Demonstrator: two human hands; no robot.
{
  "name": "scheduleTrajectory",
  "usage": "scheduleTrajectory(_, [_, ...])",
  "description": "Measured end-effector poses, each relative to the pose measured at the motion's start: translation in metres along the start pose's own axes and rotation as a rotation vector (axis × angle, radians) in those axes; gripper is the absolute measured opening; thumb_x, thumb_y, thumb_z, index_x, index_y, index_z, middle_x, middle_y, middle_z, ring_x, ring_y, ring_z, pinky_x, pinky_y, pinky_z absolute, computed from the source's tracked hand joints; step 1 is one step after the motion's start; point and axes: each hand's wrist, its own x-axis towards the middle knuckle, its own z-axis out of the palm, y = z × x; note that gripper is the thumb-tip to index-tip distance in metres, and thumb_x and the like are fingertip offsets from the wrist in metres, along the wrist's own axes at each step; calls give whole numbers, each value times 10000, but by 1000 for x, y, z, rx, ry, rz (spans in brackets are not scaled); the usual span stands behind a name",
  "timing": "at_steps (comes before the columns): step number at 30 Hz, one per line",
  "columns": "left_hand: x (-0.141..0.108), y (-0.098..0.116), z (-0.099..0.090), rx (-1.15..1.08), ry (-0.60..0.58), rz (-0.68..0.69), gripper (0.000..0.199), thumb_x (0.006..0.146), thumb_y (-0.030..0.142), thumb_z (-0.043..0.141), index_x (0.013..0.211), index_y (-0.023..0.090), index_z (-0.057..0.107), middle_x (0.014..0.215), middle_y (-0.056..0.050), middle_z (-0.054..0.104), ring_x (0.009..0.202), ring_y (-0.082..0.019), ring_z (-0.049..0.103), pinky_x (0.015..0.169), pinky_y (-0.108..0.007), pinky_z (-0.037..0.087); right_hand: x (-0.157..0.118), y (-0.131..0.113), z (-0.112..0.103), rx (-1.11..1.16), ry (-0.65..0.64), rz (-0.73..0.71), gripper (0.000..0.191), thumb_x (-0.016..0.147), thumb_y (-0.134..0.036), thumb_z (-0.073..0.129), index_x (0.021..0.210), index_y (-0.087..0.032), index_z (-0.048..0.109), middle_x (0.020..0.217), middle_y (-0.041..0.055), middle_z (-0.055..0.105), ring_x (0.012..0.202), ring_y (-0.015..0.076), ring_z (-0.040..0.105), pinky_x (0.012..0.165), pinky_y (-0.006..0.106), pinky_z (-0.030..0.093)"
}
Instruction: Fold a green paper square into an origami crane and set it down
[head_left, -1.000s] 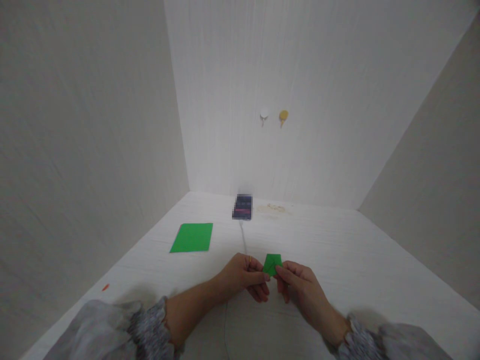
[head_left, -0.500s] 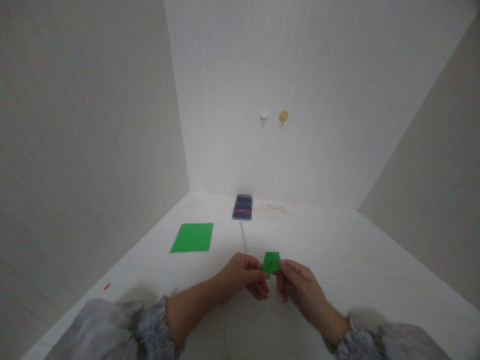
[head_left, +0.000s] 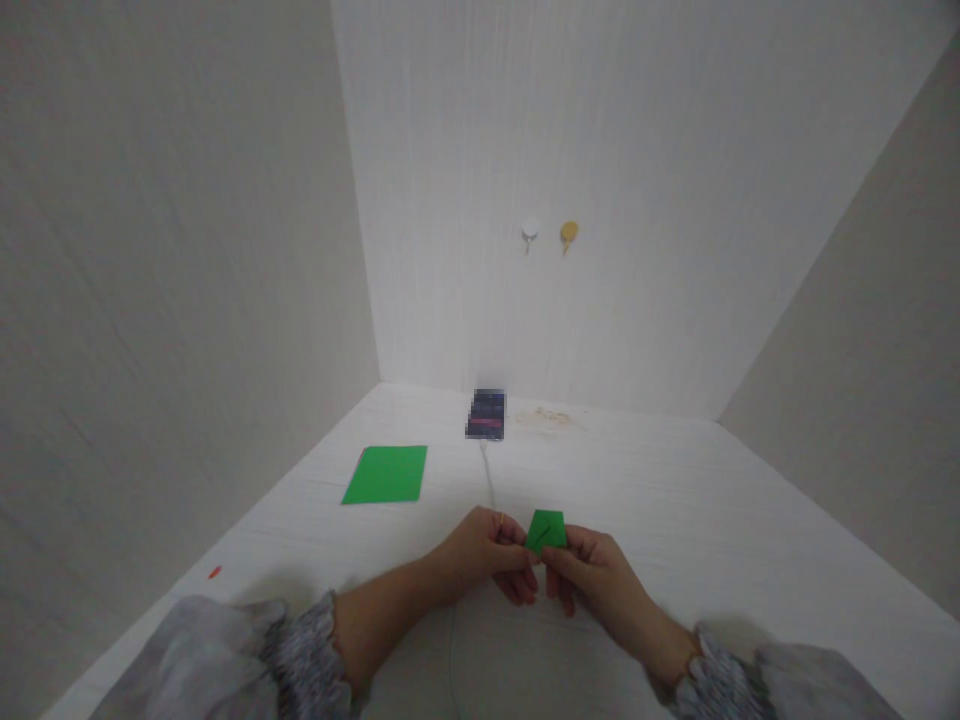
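A small folded piece of green paper [head_left: 547, 528] is held up between my two hands, above the white table. It has a dark slanting crease or slit across its face. My left hand [head_left: 491, 550], with a ring on one finger, pinches its lower left corner between thumb and fingers. On the other side, my right hand [head_left: 596, 565] grips the lower right part, its thumb lying over the front near the bottom edge. The fingers behind the paper are partly hidden.
Flat green square sheets [head_left: 386, 475] lie at the left. A phone-like device [head_left: 486, 415], blurred out, rests by the back wall with a white cable [head_left: 488, 475] running toward me. A small red-orange scrap [head_left: 215, 572] is near the left edge. Two hooks [head_left: 569, 232] hang on the wall.
My right thumb has moved from the paper's right edge to its lower front. The folded paper has shifted slightly right and down. My left hand stays almost in place.
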Motion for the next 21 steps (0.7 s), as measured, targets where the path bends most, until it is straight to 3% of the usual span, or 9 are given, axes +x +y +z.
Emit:
scheduleTrajectory(9, [-2,3,-1,-17,-10,-8,244,592,315,664,663,93,592,561,-43,637,458,-119,580,454,-221,454,-3,3,-3,85,-67,-18,283,767,-397,512,731,-122,567,484,3,596,347,90,492,337,193,385])
scheduleTrajectory(13, [-3,4,0,-30,4,-2,212,588,289,662,638,96,587,553,-40,635,447,-120,577,439,-219,448,0,4,-7,113,-29,-58,308,788,-417,487,700,-126,540,500,9,598,364,94,505,350,200,389])
scheduleTrajectory(21, [-2,2,2,20,-71,-31,213,602,301,644,624,91,616,534,-28,617,458,-123,581,455,-230,460,2,-3,-3,21,-46,0,262,688,-362,618,598,-127,546,463,-33,547,352,60,465,346,169,366])
